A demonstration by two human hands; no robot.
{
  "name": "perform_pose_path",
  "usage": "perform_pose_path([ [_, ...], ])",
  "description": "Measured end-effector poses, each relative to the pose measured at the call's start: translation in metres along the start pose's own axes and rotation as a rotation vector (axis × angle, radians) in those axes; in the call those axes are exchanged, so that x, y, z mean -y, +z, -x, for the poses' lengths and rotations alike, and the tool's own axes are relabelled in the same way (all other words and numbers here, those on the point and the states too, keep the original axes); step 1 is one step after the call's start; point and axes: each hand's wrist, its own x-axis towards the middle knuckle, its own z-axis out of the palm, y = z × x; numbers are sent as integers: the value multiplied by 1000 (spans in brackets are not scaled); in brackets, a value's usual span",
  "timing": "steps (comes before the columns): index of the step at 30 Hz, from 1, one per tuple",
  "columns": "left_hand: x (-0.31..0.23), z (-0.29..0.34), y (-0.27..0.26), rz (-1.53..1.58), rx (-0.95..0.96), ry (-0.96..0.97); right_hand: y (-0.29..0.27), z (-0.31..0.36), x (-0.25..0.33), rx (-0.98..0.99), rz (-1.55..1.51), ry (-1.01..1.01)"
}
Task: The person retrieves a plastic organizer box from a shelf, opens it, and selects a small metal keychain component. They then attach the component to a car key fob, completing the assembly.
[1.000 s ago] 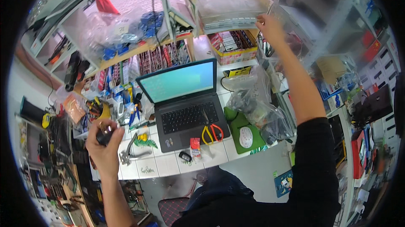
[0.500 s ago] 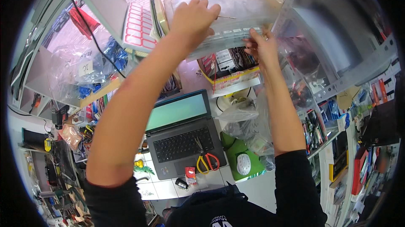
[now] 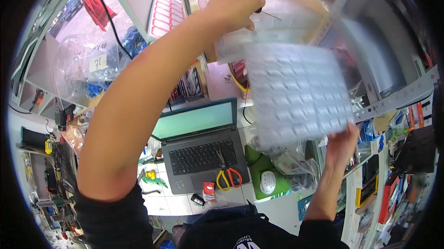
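Note:
My left hand (image 3: 237, 7) is raised at the top of the view, its fingers closed round a thin screwdriver (image 3: 270, 15) whose shaft points right. On the right, my right hand (image 3: 342, 142) grips the lower right corner of a translucent plastic compartment box (image 3: 300, 94) with rows of small cells. The box is smeared by motion, so what its cells hold cannot be made out. It hangs tilted above the right side of the bench and hides part of what is under it. Behind it, near my left hand, stands a translucent plastic container (image 3: 291, 24), also blurred.
An open laptop (image 3: 199, 156) sits on the white tiled bench, with red-and-yellow-handled pliers (image 3: 226, 175) lying on it. A white mouse (image 3: 268, 182) rests on a green mat (image 3: 259, 159). Clear plastic bags (image 3: 296, 166) lie under the box. A metal-framed shelf (image 3: 393, 98) borders the right.
My right hand has drawn the compartment box from the shelf down and to the right, toward me. My left hand, still with the screwdriver, has shifted slightly right and up.

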Motion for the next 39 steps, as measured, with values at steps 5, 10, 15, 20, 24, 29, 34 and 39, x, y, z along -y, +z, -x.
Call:
perform_pose_path([
  [5, -22, 25, 25, -91, -16, 32, -50, 72, 29, -49, -2, 23],
  [10, -69, 94, -23, 514, -349, -270, -36, 114, 28, 50, 30, -14],
  [15, -110, 271, -39, 1369, -392, -927, -6, 160, 4, 152, 84, 35],
  [20, -85, 302, -38, 1589, -254, -921, 20, 190, -9, 181, 71, 28],
  [24, -57, 302, -51, 1488, -371, -773, 20, 184, -4, 68, 14, -45],
  [29, -50, 275, -81, 1072, -503, -487, 66, 75, 36, 117, 2, -315],
  [34, -67, 170, -51, 363, -665, -83, 127, -65, 17, 112, 100, -315],
  [39, -65, 85, -3, -107, -400, -73, 168, -93, -21, 269, 198, -191],
])
